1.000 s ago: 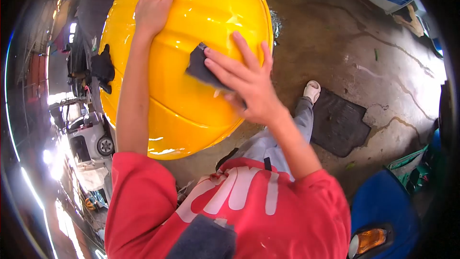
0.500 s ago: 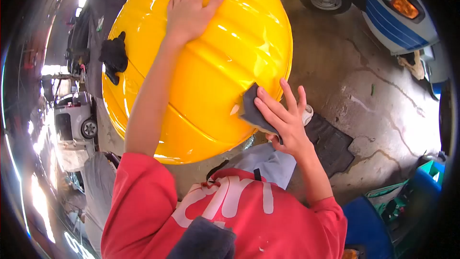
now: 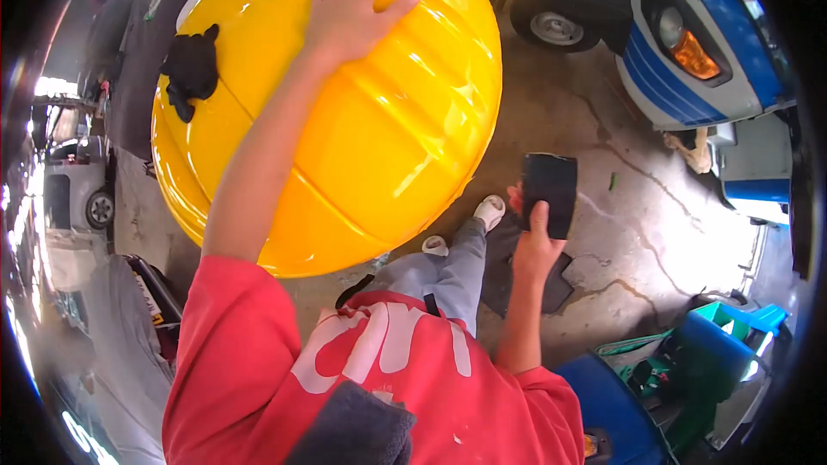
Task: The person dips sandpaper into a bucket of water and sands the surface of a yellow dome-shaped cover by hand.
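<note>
A large glossy yellow panel (image 3: 388,129) with raised ridges fills the upper middle. On its upper part my left hand (image 3: 349,17) lies flat, fingers spread and holding nothing. Right of the panel, clear of its edge, my right hand (image 3: 536,241) grips a dark rectangular sheet (image 3: 551,194), thumb on the near face and fingertips showing at its left edge. A black cloth or glove (image 3: 191,67) rests on the panel's left side.
Blue and white vehicle front (image 3: 689,52) stands upper right, near a wheel (image 3: 556,27). A black mat (image 3: 551,284) lies on the wet floor by my feet. Green and blue containers (image 3: 706,362) are lower right. Grey cloth covers something (image 3: 125,344) at left.
My right hand has lifted the dark sheet off the panel and moved right, turning it upright. My left hand stays flat on the panel. The view has shifted, showing more of the vehicle.
</note>
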{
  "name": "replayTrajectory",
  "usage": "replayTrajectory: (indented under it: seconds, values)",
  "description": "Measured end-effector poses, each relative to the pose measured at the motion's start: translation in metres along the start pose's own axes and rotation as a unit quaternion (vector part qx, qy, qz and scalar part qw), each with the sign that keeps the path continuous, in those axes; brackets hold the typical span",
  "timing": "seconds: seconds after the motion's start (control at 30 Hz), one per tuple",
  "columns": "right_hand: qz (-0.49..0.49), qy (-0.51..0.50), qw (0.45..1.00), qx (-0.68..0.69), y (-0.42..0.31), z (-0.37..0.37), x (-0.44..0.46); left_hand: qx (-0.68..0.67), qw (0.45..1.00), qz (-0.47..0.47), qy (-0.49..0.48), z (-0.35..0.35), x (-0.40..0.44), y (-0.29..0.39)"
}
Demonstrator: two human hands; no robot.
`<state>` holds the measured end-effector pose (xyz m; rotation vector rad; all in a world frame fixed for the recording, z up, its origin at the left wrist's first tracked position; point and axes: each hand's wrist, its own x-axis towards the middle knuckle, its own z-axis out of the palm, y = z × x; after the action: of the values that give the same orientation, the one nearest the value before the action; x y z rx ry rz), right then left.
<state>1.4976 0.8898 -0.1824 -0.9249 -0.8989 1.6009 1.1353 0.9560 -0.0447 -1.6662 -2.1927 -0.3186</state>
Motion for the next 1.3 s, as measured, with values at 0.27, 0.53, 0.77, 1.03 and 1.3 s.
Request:
replayTrajectory:
  seconds: [0.27,0.53,0.77,1.03,1.3]
  values:
    - [-0.042,0.046,0.996,-0.059,-0.033,0.013,-0.034,-0.08,0.994,0.065,-0.037,-0.063,-0.163,0.095]
    - [-0.065,0.041,0.997,-0.002,-0.024,0.017,-0.053,-0.196,0.968,0.145,-0.054,-0.087,-0.207,0.124]
    - [0.088,-0.093,0.989,0.07,-0.044,0.022,-0.077,-0.598,0.775,-0.082,-0.189,-0.109,-0.184,0.136]
    - [0.092,-0.225,0.944,-0.222,-0.106,0.027,-0.028,-0.52,0.852,-0.016,-0.047,-0.105,-0.172,0.162]
    - [0.052,-0.253,0.966,-0.03,-0.063,0.014,0.005,-0.556,0.826,-0.091,-0.02,-0.088,-0.184,0.185]
